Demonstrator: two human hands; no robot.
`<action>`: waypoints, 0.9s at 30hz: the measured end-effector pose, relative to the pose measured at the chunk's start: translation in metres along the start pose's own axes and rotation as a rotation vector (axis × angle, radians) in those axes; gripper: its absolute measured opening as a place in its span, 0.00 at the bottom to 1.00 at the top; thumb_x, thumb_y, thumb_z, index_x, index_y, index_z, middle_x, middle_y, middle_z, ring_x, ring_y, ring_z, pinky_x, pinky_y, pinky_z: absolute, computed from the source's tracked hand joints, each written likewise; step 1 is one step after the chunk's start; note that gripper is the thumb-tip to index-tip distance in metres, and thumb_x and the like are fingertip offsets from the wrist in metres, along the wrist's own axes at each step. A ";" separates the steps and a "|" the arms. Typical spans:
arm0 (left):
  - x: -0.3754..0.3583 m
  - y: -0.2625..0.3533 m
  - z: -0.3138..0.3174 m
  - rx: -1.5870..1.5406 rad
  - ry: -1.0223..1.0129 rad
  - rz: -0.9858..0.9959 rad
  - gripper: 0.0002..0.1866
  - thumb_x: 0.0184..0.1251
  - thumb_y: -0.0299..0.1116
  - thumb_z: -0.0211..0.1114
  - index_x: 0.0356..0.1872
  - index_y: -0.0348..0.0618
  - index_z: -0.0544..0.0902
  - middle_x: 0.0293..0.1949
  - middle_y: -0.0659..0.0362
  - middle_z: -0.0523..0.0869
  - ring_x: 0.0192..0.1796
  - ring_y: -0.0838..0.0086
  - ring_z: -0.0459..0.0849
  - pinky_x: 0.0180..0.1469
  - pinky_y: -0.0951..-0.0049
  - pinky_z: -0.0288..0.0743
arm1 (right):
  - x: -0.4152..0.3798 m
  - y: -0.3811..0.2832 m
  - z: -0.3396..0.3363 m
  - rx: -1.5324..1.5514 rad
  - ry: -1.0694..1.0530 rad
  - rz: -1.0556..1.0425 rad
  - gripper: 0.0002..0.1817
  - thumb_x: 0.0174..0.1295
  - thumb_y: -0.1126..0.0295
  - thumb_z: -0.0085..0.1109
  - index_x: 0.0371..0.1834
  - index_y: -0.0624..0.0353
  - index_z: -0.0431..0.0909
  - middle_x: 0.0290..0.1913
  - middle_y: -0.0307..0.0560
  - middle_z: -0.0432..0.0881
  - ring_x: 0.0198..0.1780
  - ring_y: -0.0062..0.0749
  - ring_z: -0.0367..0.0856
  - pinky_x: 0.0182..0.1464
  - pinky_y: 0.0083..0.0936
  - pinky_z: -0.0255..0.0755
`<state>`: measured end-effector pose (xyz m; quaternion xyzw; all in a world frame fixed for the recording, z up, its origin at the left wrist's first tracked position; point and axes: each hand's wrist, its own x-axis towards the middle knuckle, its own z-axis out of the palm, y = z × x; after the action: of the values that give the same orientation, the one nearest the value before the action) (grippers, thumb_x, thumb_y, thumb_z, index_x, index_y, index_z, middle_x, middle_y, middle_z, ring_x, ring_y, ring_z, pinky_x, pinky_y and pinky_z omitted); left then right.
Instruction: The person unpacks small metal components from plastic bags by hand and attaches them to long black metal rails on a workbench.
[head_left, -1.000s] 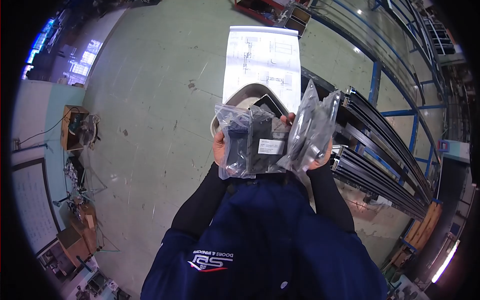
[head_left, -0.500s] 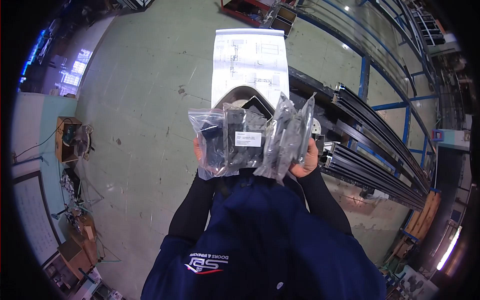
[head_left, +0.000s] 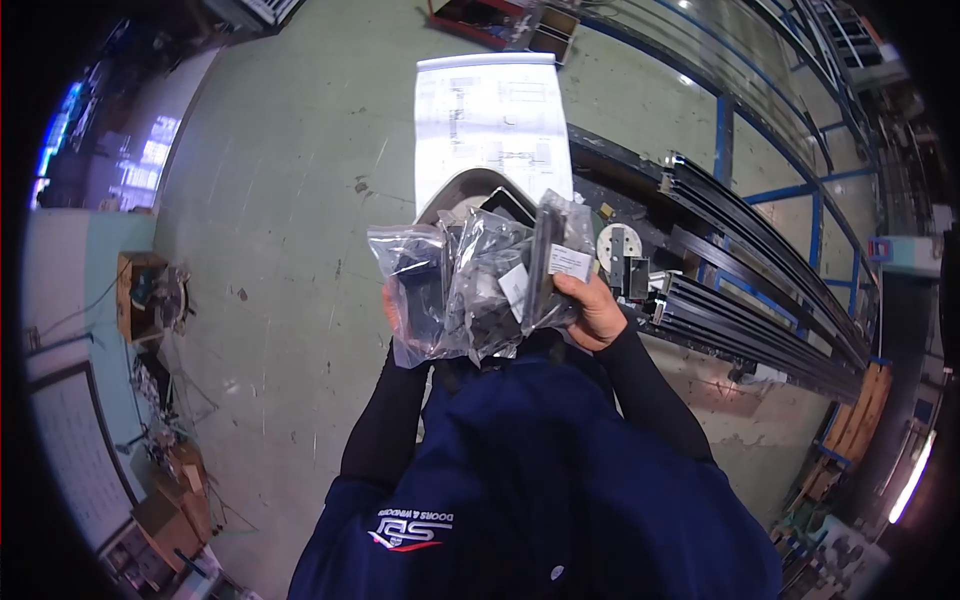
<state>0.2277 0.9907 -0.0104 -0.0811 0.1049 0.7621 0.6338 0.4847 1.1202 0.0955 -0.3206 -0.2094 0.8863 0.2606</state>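
A light plastic bin (head_left: 452, 192) with a curved rim is held close to my body. Clear bags of dark parts stand in it: a zip bag (head_left: 408, 262) at the left, a crumpled bag (head_left: 488, 292) in the middle and a labelled bag (head_left: 567, 235) at the right. My right hand (head_left: 600, 312) is closed on the labelled bag, thumb over its front below the white label. At the left side, my left hand (head_left: 389, 306) appears to grip the bin; the zip bag hides most of its fingers. Drawing sheets (head_left: 490, 120) lie just beyond the bin's rim.
Long dark metal profiles (head_left: 765, 340) rest on a blue-framed rack (head_left: 722, 140) at the right. Beside the bin is a round pale disc (head_left: 612, 245) with metal fittings. A wooden box (head_left: 140, 295) and a whiteboard (head_left: 75, 440) are at the left.
The labelled bag has moved from the middle to the right, and my right thumb has come over its front. Crumpled bags from the right now show in the middle.
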 end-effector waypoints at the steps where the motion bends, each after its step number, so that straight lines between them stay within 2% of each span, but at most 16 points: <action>1: 0.001 0.000 0.000 0.017 0.003 -0.001 0.40 0.68 0.54 0.67 0.77 0.45 0.70 0.74 0.43 0.74 0.70 0.46 0.79 0.71 0.39 0.75 | 0.000 0.001 0.004 0.033 0.013 0.024 0.19 0.72 0.71 0.65 0.64 0.61 0.78 0.56 0.44 0.86 0.57 0.32 0.86 0.62 0.33 0.81; 2: 0.000 -0.001 -0.001 0.039 0.008 -0.008 0.40 0.68 0.55 0.67 0.77 0.45 0.70 0.74 0.43 0.74 0.70 0.46 0.79 0.71 0.40 0.75 | -0.002 0.001 0.007 0.068 0.034 0.039 0.19 0.72 0.71 0.65 0.64 0.61 0.78 0.57 0.44 0.86 0.58 0.33 0.86 0.62 0.33 0.81; 3: -0.001 0.000 -0.002 0.069 0.012 -0.007 0.40 0.68 0.55 0.67 0.77 0.45 0.70 0.74 0.43 0.74 0.70 0.47 0.79 0.71 0.40 0.75 | 0.001 0.004 0.006 0.061 -0.038 0.026 0.24 0.74 0.69 0.62 0.71 0.61 0.73 0.62 0.47 0.85 0.61 0.37 0.86 0.66 0.38 0.81; 6: -0.009 0.007 -0.003 0.153 0.037 0.019 0.40 0.69 0.56 0.66 0.77 0.46 0.70 0.74 0.44 0.74 0.70 0.47 0.80 0.71 0.41 0.76 | 0.006 0.010 0.018 0.092 -0.111 0.057 0.24 0.73 0.71 0.64 0.70 0.61 0.74 0.63 0.45 0.84 0.62 0.31 0.84 0.65 0.33 0.79; 11: -0.025 0.044 -0.010 0.270 0.060 0.138 0.40 0.70 0.57 0.65 0.77 0.46 0.70 0.75 0.44 0.73 0.70 0.48 0.80 0.71 0.42 0.76 | 0.032 0.029 0.024 -0.002 -0.044 -0.079 0.23 0.71 0.72 0.68 0.68 0.61 0.76 0.62 0.44 0.85 0.63 0.29 0.83 0.67 0.30 0.75; 12: -0.027 0.051 -0.010 0.272 0.062 0.153 0.40 0.72 0.59 0.62 0.78 0.48 0.69 0.77 0.46 0.72 0.70 0.50 0.80 0.70 0.43 0.77 | 0.039 0.031 0.027 -0.017 -0.035 -0.108 0.23 0.71 0.73 0.68 0.67 0.61 0.76 0.62 0.44 0.85 0.63 0.29 0.83 0.67 0.30 0.75; 13: -0.030 0.061 -0.009 0.290 0.013 0.134 0.40 0.69 0.60 0.64 0.77 0.49 0.71 0.78 0.45 0.70 0.70 0.52 0.81 0.70 0.44 0.76 | 0.047 0.034 0.028 0.002 -0.030 -0.119 0.23 0.70 0.72 0.70 0.66 0.61 0.77 0.60 0.43 0.86 0.61 0.28 0.84 0.66 0.29 0.76; 16: -0.030 0.078 0.006 0.220 -0.072 0.066 0.40 0.70 0.61 0.63 0.77 0.49 0.72 0.78 0.43 0.70 0.68 0.56 0.83 0.71 0.46 0.75 | 0.080 0.044 0.022 -0.079 0.034 -0.157 0.24 0.69 0.72 0.71 0.65 0.62 0.76 0.59 0.42 0.86 0.59 0.28 0.85 0.64 0.28 0.76; 17: -0.032 0.082 0.005 0.267 0.002 0.092 0.39 0.71 0.60 0.62 0.76 0.47 0.73 0.77 0.43 0.71 0.65 0.60 0.86 0.70 0.48 0.76 | 0.093 0.052 0.016 -0.274 0.129 -0.239 0.27 0.64 0.68 0.75 0.64 0.64 0.75 0.57 0.46 0.87 0.57 0.31 0.85 0.62 0.28 0.76; 18: -0.033 0.082 0.006 0.293 0.072 0.099 0.38 0.71 0.59 0.62 0.75 0.47 0.73 0.75 0.43 0.74 0.62 0.60 0.87 0.69 0.47 0.76 | 0.105 0.057 0.011 -0.620 0.308 -0.246 0.34 0.58 0.60 0.80 0.62 0.66 0.74 0.56 0.53 0.87 0.58 0.40 0.86 0.63 0.32 0.77; 20: -0.031 0.074 0.007 0.340 0.209 0.111 0.37 0.71 0.59 0.62 0.75 0.48 0.73 0.71 0.45 0.79 0.57 0.61 0.90 0.66 0.47 0.78 | 0.095 0.052 0.013 -0.919 0.497 -0.199 0.41 0.52 0.53 0.82 0.62 0.68 0.73 0.56 0.61 0.86 0.59 0.50 0.85 0.64 0.38 0.76; 21: -0.031 0.068 0.006 0.365 0.236 0.124 0.35 0.73 0.57 0.61 0.73 0.46 0.74 0.71 0.46 0.79 0.58 0.61 0.89 0.67 0.47 0.77 | 0.093 0.052 0.017 -0.984 0.514 -0.240 0.44 0.52 0.51 0.81 0.63 0.69 0.70 0.56 0.64 0.85 0.59 0.56 0.84 0.64 0.40 0.76; 22: -0.030 0.062 0.004 0.360 0.244 0.125 0.35 0.73 0.57 0.61 0.73 0.46 0.74 0.71 0.46 0.79 0.58 0.60 0.88 0.67 0.47 0.77 | 0.089 0.051 0.018 -0.955 0.526 -0.190 0.46 0.53 0.53 0.81 0.66 0.72 0.66 0.60 0.68 0.80 0.64 0.57 0.80 0.67 0.40 0.73; 24: -0.030 0.054 0.001 0.352 0.271 0.129 0.35 0.74 0.57 0.60 0.73 0.45 0.74 0.71 0.46 0.80 0.59 0.60 0.88 0.67 0.47 0.77 | 0.083 0.055 0.014 -1.107 0.598 -0.453 0.50 0.54 0.54 0.82 0.71 0.72 0.63 0.65 0.69 0.76 0.68 0.54 0.77 0.68 0.37 0.73; 26: -0.030 0.040 0.012 0.366 0.280 0.172 0.37 0.74 0.60 0.60 0.73 0.42 0.74 0.68 0.46 0.81 0.57 0.59 0.88 0.65 0.47 0.79 | 0.074 0.054 0.007 -1.141 0.662 -0.574 0.49 0.56 0.57 0.81 0.73 0.73 0.62 0.70 0.69 0.71 0.72 0.54 0.72 0.71 0.38 0.70; 27: -0.032 0.041 0.014 0.353 0.202 0.137 0.39 0.74 0.62 0.59 0.73 0.41 0.73 0.67 0.46 0.82 0.56 0.58 0.88 0.63 0.48 0.80 | 0.072 0.054 -0.001 -1.113 0.633 -0.611 0.46 0.56 0.59 0.80 0.71 0.72 0.64 0.67 0.67 0.72 0.69 0.55 0.73 0.71 0.40 0.68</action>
<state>0.1937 0.9568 0.0136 -0.0372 0.3050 0.7612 0.5711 0.4199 1.1214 0.0321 -0.5754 -0.6260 0.3991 0.3432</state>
